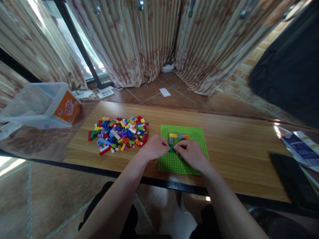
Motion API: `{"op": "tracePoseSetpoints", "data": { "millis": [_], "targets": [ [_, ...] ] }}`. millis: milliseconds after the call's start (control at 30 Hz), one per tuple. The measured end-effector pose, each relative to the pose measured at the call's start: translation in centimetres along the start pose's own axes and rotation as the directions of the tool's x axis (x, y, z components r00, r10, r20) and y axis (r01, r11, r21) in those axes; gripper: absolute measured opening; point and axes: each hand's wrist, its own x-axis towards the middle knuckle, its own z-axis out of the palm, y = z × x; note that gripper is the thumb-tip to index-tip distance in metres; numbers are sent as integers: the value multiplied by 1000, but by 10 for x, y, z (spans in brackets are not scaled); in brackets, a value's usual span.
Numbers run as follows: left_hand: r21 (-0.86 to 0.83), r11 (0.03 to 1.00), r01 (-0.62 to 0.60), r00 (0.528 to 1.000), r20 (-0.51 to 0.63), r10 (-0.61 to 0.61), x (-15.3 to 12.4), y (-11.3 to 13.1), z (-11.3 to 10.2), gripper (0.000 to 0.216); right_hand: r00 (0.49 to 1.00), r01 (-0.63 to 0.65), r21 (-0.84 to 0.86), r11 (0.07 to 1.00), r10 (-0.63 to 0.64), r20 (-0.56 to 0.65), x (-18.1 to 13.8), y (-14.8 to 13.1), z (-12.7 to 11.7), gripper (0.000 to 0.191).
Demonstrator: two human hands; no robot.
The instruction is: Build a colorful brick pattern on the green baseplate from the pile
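Observation:
A light green studded baseplate (183,166) lies on the wooden table. On it, a row of yellow, grey and orange toy bricks (178,136) runs sideways, and grey bricks (171,140) come down from its left end. At the lower end of these is a dark green toy brick (171,148), partly hidden by fingers. My left hand (156,146) is closed, its fingertips pinching the green brick from the left. From the right, my right hand (191,153) pinches the same brick with thumb and fingers together. Whether the brick is fully pressed down I cannot tell.
A heap of mixed coloured bricks (119,132) spreads on the table left of the baseplate. Farther left stands a clear plastic bin (37,114) with an orange label. A dark flat object (294,179) and a printed packet (302,146) lie at the right end.

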Motion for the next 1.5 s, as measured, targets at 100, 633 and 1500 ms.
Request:
{"op": "tracePoseSetpoints", "data": {
  "millis": [100,633,1500],
  "targets": [
    [16,1000,5,999,43,-6,-2,3,0,19,1000,14,-14,1000,-14,16,-1,-1,-2,20],
    [34,999,25,999,32,-26,4,-1,7,20,999,10,9,1000,-10,39,6,2,0,22],
    [41,999,-23,998,55,21,-3,-3,4,16,987,-72,170,983,46,152,4,9,-4,9]
  ]
}}
